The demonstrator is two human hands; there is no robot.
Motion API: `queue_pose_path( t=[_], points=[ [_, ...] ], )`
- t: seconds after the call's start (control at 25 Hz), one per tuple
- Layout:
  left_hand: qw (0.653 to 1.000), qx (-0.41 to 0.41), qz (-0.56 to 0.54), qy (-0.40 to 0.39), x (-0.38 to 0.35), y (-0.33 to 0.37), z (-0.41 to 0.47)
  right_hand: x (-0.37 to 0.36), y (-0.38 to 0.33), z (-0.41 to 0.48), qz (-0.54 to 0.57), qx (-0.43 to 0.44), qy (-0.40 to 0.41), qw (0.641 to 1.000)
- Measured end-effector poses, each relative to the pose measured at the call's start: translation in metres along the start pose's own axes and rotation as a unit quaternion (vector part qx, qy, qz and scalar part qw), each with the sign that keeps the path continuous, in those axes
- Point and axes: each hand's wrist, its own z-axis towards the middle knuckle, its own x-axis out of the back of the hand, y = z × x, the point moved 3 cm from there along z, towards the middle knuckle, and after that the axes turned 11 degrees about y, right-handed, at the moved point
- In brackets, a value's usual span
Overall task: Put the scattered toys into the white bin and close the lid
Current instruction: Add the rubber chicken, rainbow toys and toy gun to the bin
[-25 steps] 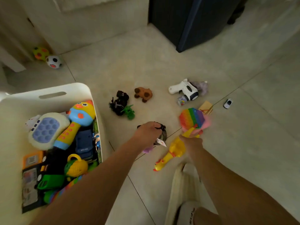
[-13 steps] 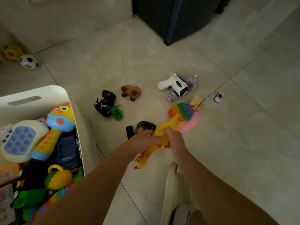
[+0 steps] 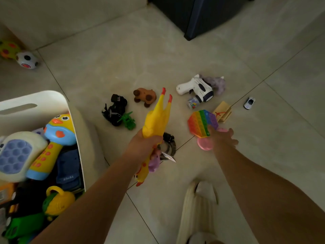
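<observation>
My left hand (image 3: 143, 147) is shut on a yellow rubber chicken (image 3: 157, 117), feet up, along with a purple toy (image 3: 154, 162) and a dark tagged toy (image 3: 168, 146). My right hand (image 3: 222, 140) reaches out with fingers spread, touching the edge of a rainbow pop-it (image 3: 202, 123) that lies on a pink disc (image 3: 204, 145). The white bin (image 3: 77, 118) stands at the left, full of toys, its lid out of view. On the floor lie a black toy (image 3: 116, 110), a green toy (image 3: 128, 120), a brown plush (image 3: 145, 96), a white toy gun (image 3: 197, 89) and a small white car (image 3: 249, 102).
Two balls (image 3: 26, 59) sit by the wall at the far left. A dark cabinet (image 3: 197, 14) stands at the back. A tan card pack (image 3: 222, 111) and a purple plush (image 3: 215, 82) lie near the gun. My white-slippered foot (image 3: 202, 208) is at the bottom.
The chicken passed from my right hand to my left, which now holds it feet up. My right hand has let go and moved right to the rainbow pop-it.
</observation>
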Motion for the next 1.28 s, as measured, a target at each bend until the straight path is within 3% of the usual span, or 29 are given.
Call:
queue_pose_path(
  t=[0.12, 0.28, 0.4, 0.6, 0.84, 1.0, 1.12, 1.28],
  points=[
    [0.999, -0.019, 0.03, 0.003, -0.008, 0.004, 0.011, -0.021, -0.007, 0.011, -0.039, 0.013, -0.043, 0.998],
    [1.0, -0.013, 0.023, 0.0, -0.011, 0.006, 0.02, -0.031, -0.007, 0.005, -0.065, 0.056, 0.008, 0.996],
    [1.0, -0.009, 0.026, 0.006, -0.007, 0.007, 0.018, -0.031, -0.001, -0.006, 0.076, 0.035, 0.009, 0.996],
    [1.0, -0.026, 0.009, 0.013, 0.003, 0.017, -0.002, -0.015, -0.016, -0.033, 0.233, 0.027, -0.087, 0.968],
    [0.992, -0.108, -0.062, -0.003, 0.052, 0.049, -0.059, 0.033, -0.073, -0.14, 0.355, 0.146, -0.309, 0.87],
    [0.977, -0.169, -0.13, 0.01, 0.121, 0.058, -0.105, 0.049, -0.095, -0.231, 0.38, 0.205, -0.394, 0.811],
    [0.97, -0.169, -0.156, 0.077, 0.186, 0.046, -0.126, 0.044, -0.096, -0.297, 0.373, 0.251, -0.411, 0.793],
    [0.959, -0.168, -0.087, 0.211, 0.265, 0.009, -0.125, 0.014, -0.083, -0.367, 0.284, 0.325, -0.395, 0.811]
  ],
)
